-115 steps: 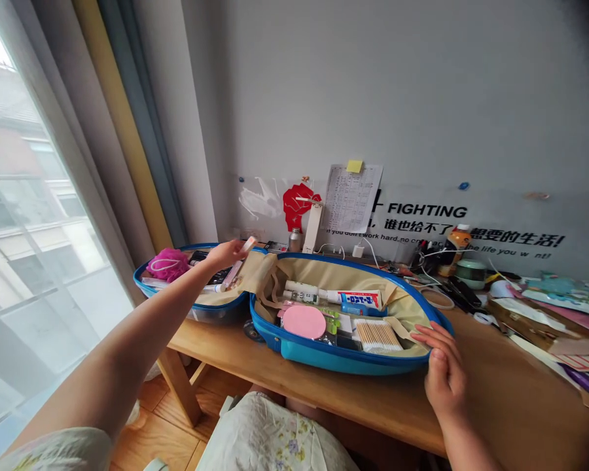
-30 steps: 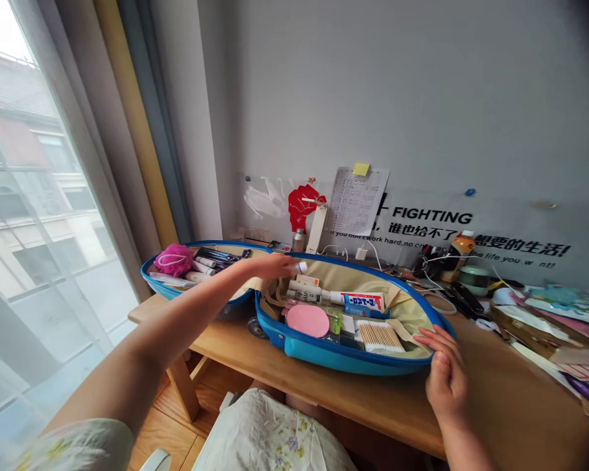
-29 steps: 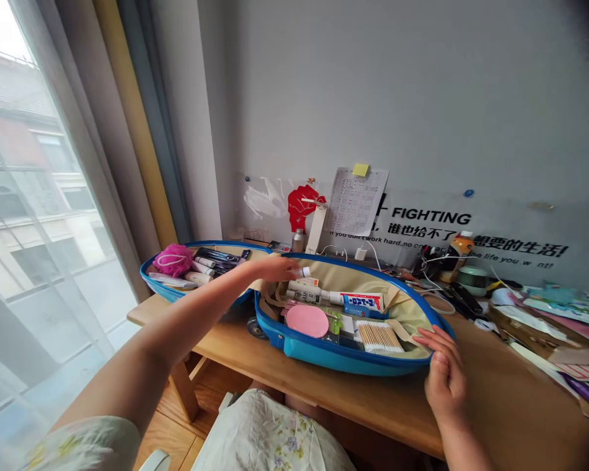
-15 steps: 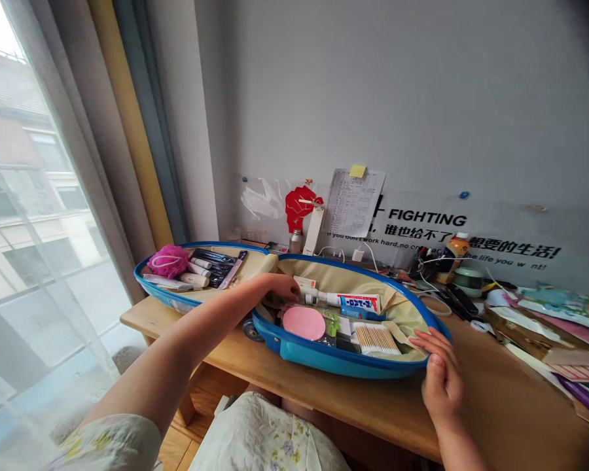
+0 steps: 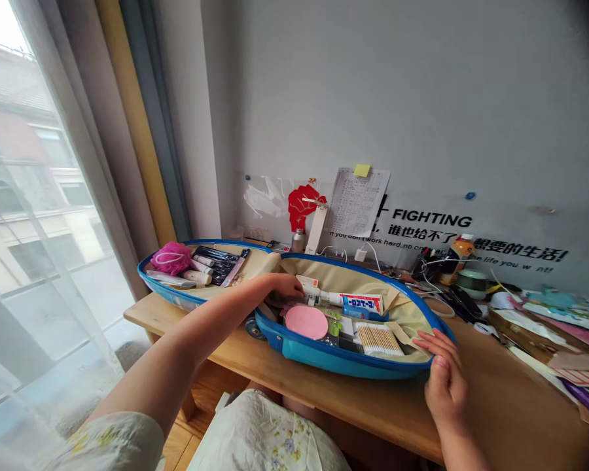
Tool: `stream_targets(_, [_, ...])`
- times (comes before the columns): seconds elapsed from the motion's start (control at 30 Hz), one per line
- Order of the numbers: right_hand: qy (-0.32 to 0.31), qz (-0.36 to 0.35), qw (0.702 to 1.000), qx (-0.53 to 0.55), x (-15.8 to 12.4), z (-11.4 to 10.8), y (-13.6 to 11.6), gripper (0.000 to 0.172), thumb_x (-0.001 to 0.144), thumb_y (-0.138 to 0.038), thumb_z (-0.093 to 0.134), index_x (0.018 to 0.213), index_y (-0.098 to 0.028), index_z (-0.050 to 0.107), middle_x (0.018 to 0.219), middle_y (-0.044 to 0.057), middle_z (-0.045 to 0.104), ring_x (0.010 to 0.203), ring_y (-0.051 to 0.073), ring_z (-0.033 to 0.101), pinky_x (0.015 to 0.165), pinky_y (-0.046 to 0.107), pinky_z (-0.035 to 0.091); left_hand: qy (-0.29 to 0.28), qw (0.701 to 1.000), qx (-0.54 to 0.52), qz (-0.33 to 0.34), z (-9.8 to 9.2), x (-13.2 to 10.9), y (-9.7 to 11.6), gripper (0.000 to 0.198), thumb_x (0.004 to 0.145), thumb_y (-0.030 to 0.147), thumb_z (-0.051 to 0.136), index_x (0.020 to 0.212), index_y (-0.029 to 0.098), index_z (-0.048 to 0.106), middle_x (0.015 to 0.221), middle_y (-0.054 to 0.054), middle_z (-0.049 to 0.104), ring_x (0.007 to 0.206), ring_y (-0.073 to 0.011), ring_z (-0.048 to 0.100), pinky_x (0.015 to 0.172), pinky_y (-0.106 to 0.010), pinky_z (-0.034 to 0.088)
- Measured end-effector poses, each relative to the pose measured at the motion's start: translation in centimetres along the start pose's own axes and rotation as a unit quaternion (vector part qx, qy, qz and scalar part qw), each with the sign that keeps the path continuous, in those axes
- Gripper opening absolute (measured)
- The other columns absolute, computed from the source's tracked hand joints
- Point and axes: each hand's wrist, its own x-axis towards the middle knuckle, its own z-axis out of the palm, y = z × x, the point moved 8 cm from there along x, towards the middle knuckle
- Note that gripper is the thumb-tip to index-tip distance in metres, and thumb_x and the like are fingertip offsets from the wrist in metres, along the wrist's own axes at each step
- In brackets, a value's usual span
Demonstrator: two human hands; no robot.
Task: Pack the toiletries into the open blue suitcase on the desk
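Observation:
A small blue suitcase (image 5: 324,364) lies opened out into two halves on a wooden table. My left hand (image 5: 285,288) reaches into the left end of its right half, fingers curled down beside a white-capped bottle (image 5: 312,294); what they hold is hidden. With its fingers over the rim and thumb outside, my right hand (image 5: 446,373) holds the right end of the suitcase. Between the hands lie a pink oval case (image 5: 306,322), a toothpaste tube (image 5: 362,303), a blue item (image 5: 373,315), a pack of cotton swabs (image 5: 379,339) and a green item (image 5: 334,325).
The left half holds a pink bath puff (image 5: 173,259), small white bottles (image 5: 201,265) and black packaged items (image 5: 220,267). At the right, the table (image 5: 500,405) bears an orange-labelled bottle (image 5: 459,254), a green jar (image 5: 472,282), cables and packets. Curtains (image 5: 127,131) hang at the left.
The whole view has shifted slightly to the right. My left hand has sunk a little or curled further within the suitcase; my right hand keeps its place on the rim.

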Motion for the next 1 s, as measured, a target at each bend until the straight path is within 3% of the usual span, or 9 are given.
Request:
stream_targets(0.17, [-0.004,-0.01,1.0,0.002,-0.1,0.0,0.1,0.043,0.098,-0.041,0.033,0.088,-0.018,0.067,0.096,0.012,0.069,0.11,0.028,0.061,0.097,0.054,0.046,0.083,0.996,-0.014,-0.005,-1.6,-0.5,0.4,0.023,0.093,0.027,0.054,0.105,0.018,0.071,0.098,-0.002,0.073,0.093,-0.0162,0.066,0.087,-0.025,0.049])
stream_targets(0.3, [-0.005,-0.017,1.0,0.01,-0.1,0.1,0.1,0.041,0.098,-0.039,0.034,0.088,-0.018,0.067,0.096,0.012,0.068,0.11,0.029,0.06,0.098,0.055,0.045,0.195,0.98,-0.032,-0.019,-4.7,-1.9,-0.2,0.037,0.098,0.033,0.04,0.121,0.022,0.066,0.12,0.0,0.069,0.107,-0.0148,0.062,0.092,-0.019,0.045])
stream_targets(0.37, [-0.001,-0.019,1.0,0.011,-0.1,0.0,0.2,0.04,0.098,-0.039,0.033,0.089,-0.018,0.067,0.096,0.012,0.068,0.11,0.029,0.06,0.098,0.056,0.045,0.242,0.969,-0.034,-0.044,-6.5,-3.1,-1.7,0.043,0.1,0.037,0.033,0.127,0.022,0.062,0.127,0.001,0.066,0.112,-0.0142,0.06,0.094,-0.018,0.043])
stream_targets(0.47, [0.0,-0.03,1.0,0.009,-0.2,0.1,0.1,0.039,0.098,-0.036,0.033,0.09,-0.018,0.067,0.097,0.012,0.068,0.111,0.029,0.06,0.098,0.056,0.045,0.275,0.955,-0.022,-0.11,-8.5,-6.0,-6.1,0.045,0.101,0.037,0.029,0.129,0.019,0.06,0.126,-0.001,0.066,0.114,-0.0158,0.06,0.096,-0.021,0.044])
stream_targets(0.57, [-0.001,-0.034,0.999,0.005,-0.1,0.1,-0.2,0.038,0.099,-0.033,0.033,0.09,-0.018,0.067,0.098,0.012,0.068,0.112,0.029,0.059,0.098,0.055,0.045,0.262,0.944,0.009,-0.201,-8.8,-10.3,-12.0,0.039,0.101,0.032,0.034,0.128,0.017,0.058,0.126,-0.007,0.064,0.115,-0.019,0.059,0.099,-0.029,0.045])
stream_targets(0.67, [-0.003,-0.035,0.999,0.001,0.0,0.1,-0.4,0.038,0.099,-0.032,0.032,0.09,-0.018,0.066,0.097,0.012,0.068,0.113,0.029,0.059,0.097,0.054,0.045,0.197,0.936,0.045,-0.287,-7.1,-14.9,-17.5,0.036,0.094,0.038,0.055,0.121,0.016,0.058,0.121,-0.009,0.062,0.107,-0.0224,0.061,0.092,-0.043,0.052])
stream_targets(0.73, [-0.005,-0.035,0.999,-0.001,0.0,0.2,-0.3,0.038,0.099,-0.032,0.032,0.091,-0.018,0.066,0.097,0.012,0.068,0.114,0.029,0.059,0.097,0.054,0.046,0.146,0.933,0.066,-0.321,-5.4,-17.3,-20.1,0.037,0.092,0.038,0.058,0.122,0.016,0.057,0.122,-0.009,0.06,0.105,-0.0218,0.061,0.089,-0.044,0.053])
stream_targets(0.83, [-0.005,-0.031,1.0,-0.003,-0.1,0.2,-0.1,0.039,0.099,-0.034,0.032,0.091,-0.018,0.067,0.097,0.013,0.067,0.113,0.029,0.059,0.096,0.054,0.046,0.088,0.931,0.094,-0.341,-3.3,-19.0,-22.7,0.037,0.093,0.037,0.058,0.123,0.016,0.056,0.123,-0.01,0.059,0.105,-0.0217,0.06,0.089,-0.044,0.054])
stream_targets(1.0, [0.001,-0.021,1.0,0.003,-0.2,0.1,0.2,0.04,0.098,-0.038,0.032,0.09,-0.019,0.067,0.096,0.012,0.068,0.11,0.029,0.06,0.097,0.055,0.045,0.051,0.933,0.124,-0.334,-1.9,-18.8,-24.8,0.036,0.093,0.037,0.058,0.122,0.016,0.057,0.122,-0.01,0.059,0.105,-0.0215,0.061,0.088,-0.043,0.054])
